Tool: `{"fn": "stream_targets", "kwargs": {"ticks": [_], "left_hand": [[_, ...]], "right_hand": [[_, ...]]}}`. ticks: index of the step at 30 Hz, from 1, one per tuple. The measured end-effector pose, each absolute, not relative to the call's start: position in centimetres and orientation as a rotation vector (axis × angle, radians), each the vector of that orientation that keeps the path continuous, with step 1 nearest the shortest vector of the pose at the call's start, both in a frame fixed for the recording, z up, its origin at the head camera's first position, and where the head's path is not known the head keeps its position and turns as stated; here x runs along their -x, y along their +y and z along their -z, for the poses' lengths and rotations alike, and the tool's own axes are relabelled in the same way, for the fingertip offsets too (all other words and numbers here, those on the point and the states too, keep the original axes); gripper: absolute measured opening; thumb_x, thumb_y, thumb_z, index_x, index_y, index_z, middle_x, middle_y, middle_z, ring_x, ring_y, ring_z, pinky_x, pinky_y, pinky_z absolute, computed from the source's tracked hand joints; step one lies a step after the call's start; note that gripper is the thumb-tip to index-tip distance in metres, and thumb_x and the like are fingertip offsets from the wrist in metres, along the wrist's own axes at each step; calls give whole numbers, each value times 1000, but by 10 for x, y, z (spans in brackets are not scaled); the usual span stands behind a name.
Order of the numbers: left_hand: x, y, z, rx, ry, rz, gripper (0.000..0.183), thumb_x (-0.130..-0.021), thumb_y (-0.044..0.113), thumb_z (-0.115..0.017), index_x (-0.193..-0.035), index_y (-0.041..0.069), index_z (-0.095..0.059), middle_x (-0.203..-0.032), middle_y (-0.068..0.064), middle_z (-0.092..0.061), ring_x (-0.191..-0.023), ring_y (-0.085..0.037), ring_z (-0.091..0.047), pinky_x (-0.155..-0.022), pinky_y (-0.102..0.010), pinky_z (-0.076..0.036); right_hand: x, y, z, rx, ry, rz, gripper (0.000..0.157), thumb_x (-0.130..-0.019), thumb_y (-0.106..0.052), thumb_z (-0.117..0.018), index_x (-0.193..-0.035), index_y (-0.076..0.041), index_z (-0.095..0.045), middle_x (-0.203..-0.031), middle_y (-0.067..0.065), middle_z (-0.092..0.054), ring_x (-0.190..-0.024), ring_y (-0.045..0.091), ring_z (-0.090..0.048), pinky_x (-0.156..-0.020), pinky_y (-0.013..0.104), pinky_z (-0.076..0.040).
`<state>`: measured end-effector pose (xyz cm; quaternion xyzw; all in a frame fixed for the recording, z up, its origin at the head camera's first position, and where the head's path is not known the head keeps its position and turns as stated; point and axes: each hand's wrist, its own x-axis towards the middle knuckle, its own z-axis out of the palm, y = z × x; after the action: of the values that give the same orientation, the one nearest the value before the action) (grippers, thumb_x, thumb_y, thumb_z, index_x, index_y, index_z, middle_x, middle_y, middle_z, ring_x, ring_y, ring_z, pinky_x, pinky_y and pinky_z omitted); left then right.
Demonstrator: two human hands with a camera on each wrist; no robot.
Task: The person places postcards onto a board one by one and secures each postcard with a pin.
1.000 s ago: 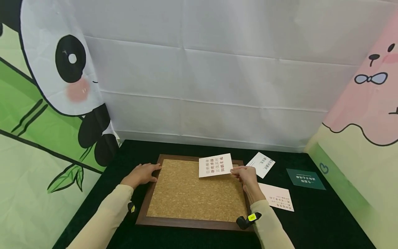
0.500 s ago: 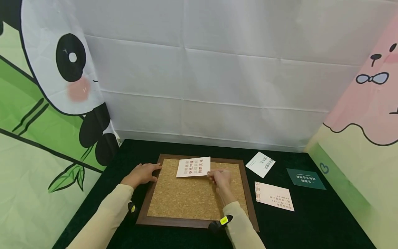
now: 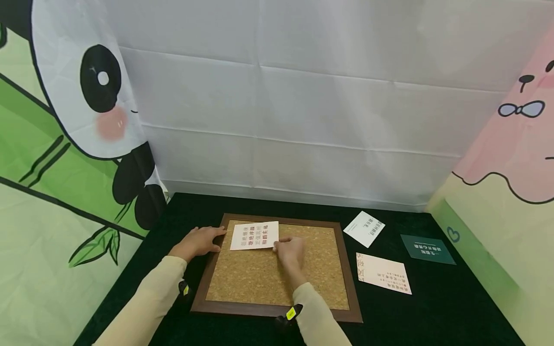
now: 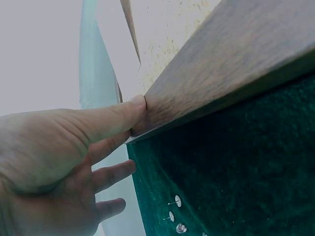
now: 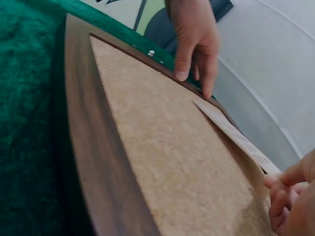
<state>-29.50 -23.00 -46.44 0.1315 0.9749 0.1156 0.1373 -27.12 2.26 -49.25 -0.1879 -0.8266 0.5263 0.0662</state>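
A framed cork board [image 3: 268, 281] with a brown wooden frame lies on the dark green cloth. My right hand [image 3: 291, 253] pinches the right edge of a white card [image 3: 254, 235] printed with brown and grey characters. The card is over the board's upper left part, and in the right wrist view it slants, partly raised off the cork. My left hand [image 3: 197, 242] touches the frame near its upper left corner. In the left wrist view, its thumb [image 4: 115, 118] rests on the wood and its other fingers are extended.
To the right of the board lie a white card [image 3: 364, 228], a pale pink card [image 3: 383, 273] and a dark green card [image 3: 427, 249]. Several metal thumbtacks [image 4: 178, 201] sit on the cloth beside the frame's left side. White and cartoon-printed cloth walls surround the table.
My right hand has carried the white card leftward from the board's upper right to its upper left and lowered it slightly. The left hand has stayed on the frame.
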Motion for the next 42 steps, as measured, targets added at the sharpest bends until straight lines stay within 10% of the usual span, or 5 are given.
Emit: {"fn": "stream_targets", "kwargs": {"ticks": [12,16,22,42], "left_hand": [[298,-232,467,-372,2818,-324,63,-91,21,-70,-147,8,-43,-153,-17,-39,-140,-43,-36,-112,-66,-17],[297,-231,467,-363,2815,-333,63,-90,21,-70,-147,9,-44,-153,-17,-39,-140,-43,-36,-113,-65,-17],[295,-228,467,-362,2811,-345,62,-90,20,-70,-146,9,-45,-154,-15,-39,-140,-42,-35,-113,-65,-17],[294,-231,462,-370,2821,-337,62,-91,20,-69,-147,9,-44,-155,-13,-37,-141,-41,-35,-113,-65,-17]], "right_hand": [[274,18,501,178,-2649,-1121,16,-78,-15,-75,-94,-11,-74,-70,-1,-67,-66,17,-54,-58,30,-39],[284,28,501,-181,-2770,-879,48,-80,-30,-80,-123,-12,-66,-117,5,-70,-102,27,-57,-87,41,-43],[300,46,499,-546,-3018,-707,85,-80,-52,-75,-151,-22,-39,-156,-1,-38,-149,35,-20,-113,65,-15],[305,47,503,-580,-3125,-687,76,-89,-57,-61,-152,-23,-36,-157,0,-36,-152,33,-11,-114,67,-4]]}}
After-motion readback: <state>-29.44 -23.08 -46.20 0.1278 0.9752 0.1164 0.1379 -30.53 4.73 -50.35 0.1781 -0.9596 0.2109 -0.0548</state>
